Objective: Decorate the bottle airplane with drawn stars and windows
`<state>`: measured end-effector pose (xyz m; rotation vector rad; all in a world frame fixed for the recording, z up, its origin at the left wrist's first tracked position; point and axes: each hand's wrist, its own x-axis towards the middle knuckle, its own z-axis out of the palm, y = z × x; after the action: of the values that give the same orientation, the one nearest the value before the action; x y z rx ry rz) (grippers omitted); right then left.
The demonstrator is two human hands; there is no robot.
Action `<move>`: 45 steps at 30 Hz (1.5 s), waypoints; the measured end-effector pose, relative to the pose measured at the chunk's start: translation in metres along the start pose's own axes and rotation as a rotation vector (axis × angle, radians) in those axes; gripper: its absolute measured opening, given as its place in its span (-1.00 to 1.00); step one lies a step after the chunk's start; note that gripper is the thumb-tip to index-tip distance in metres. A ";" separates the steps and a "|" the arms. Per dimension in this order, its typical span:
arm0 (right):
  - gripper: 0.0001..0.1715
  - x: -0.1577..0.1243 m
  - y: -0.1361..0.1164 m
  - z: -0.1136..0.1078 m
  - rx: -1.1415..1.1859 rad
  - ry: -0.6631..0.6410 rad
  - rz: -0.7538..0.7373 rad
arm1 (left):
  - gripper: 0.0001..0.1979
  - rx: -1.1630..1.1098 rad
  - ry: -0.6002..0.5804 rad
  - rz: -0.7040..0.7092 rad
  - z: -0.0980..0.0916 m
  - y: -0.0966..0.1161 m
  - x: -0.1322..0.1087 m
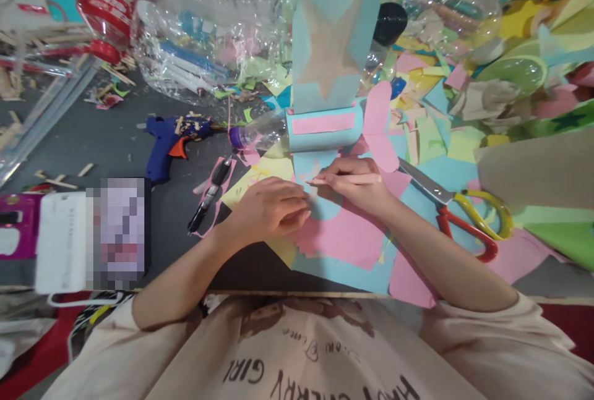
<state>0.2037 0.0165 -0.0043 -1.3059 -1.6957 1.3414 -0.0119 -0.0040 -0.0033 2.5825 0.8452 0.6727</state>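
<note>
My right hand pinches a slim, pale pencil, its tip touching light blue paper near a small tan mark. My left hand rests on the papers just left of the tip, fingers loosely curved with nothing visible in them. Directly beyond lies a clear plastic bottle with a purple cap, wrapped in a light blue paper sleeve with a pink strip. A tall blue paper panel bearing a brown star extends from its far side. Pink rounded pieces sit at its right end.
Scissors with red and yellow handles lie right of my forearm. A blue glue gun, a black pen and a phone on a white power bank lie left. Plastic bottles and paper scraps crowd the back.
</note>
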 end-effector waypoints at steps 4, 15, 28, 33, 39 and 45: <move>-0.72 0.000 -0.001 -0.001 -0.003 -0.015 -0.003 | -0.71 0.005 0.033 0.029 0.000 0.000 0.002; -0.77 0.000 0.000 0.000 0.034 0.006 0.003 | -0.73 0.009 0.048 0.043 -0.002 0.000 0.003; -0.77 0.001 -0.003 -0.001 0.025 -0.005 0.018 | -0.77 -0.003 0.062 0.057 -0.001 -0.001 0.003; -0.79 0.001 -0.006 -0.001 0.039 0.026 0.055 | -0.73 0.011 0.051 0.052 -0.002 0.000 0.003; -0.74 0.001 -0.004 0.000 0.082 0.053 0.063 | -0.74 0.010 0.059 0.061 -0.003 0.001 0.003; -0.74 0.002 -0.002 -0.001 0.093 0.047 0.045 | -0.73 0.007 0.060 0.054 -0.002 0.000 0.003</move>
<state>0.2036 0.0186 -0.0027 -1.3190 -1.5619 1.3879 -0.0108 -0.0014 -0.0010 2.6115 0.7995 0.7681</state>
